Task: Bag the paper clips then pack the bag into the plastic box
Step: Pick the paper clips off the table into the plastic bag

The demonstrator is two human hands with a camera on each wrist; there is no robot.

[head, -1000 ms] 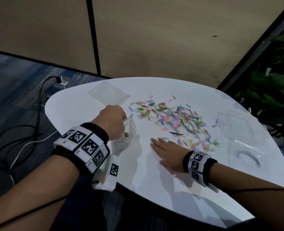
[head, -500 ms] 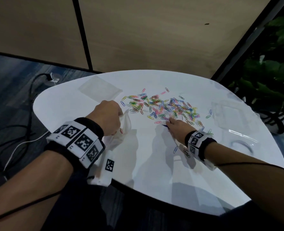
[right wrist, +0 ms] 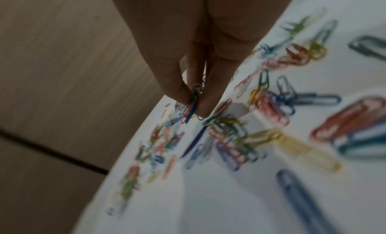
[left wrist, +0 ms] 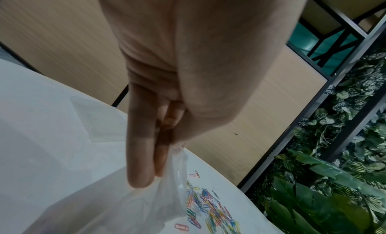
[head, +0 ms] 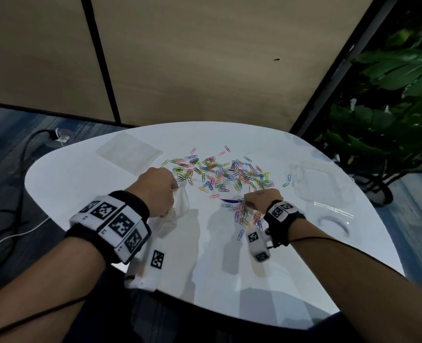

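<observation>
1. Paper clips (head: 219, 174), head view: too many to count, in mixed colours, scattered over the far middle of the white table (head: 205, 256). One smaller clump lies under the right hand (head: 259, 198); one stray clip (head: 240, 234) sits nearer the table's front edge.
2. Head view, containers: one clear bag (head: 180, 206) held by the left hand (head: 155, 191), sagging onto the table left of the clips; contents hard to read through the plastic. One flat clear bag (head: 128, 152) lies at far left. One clear plastic box (head: 311, 179) lies at far right; nothing is visible inside it. A dark blue strip (head: 229, 200) lies just left of the right hand.
3. Left wrist view: left hand (left wrist: 188, 72) has its fingers (left wrist: 140, 155) and thumb closed on the top edge of the bag (left wrist: 146, 204), which hangs below them. Loose clips (left wrist: 208, 207) lie on the table beyond the bag.
4. Right wrist view: right hand (right wrist: 200, 56) pinches a small bunch of clips (right wrist: 193, 103) between thumb and fingertips (right wrist: 179, 90), just above the table. The count in the bunch is unclear. More clips (right wrist: 229, 135) lie loose beneath, blurred.
</observation>
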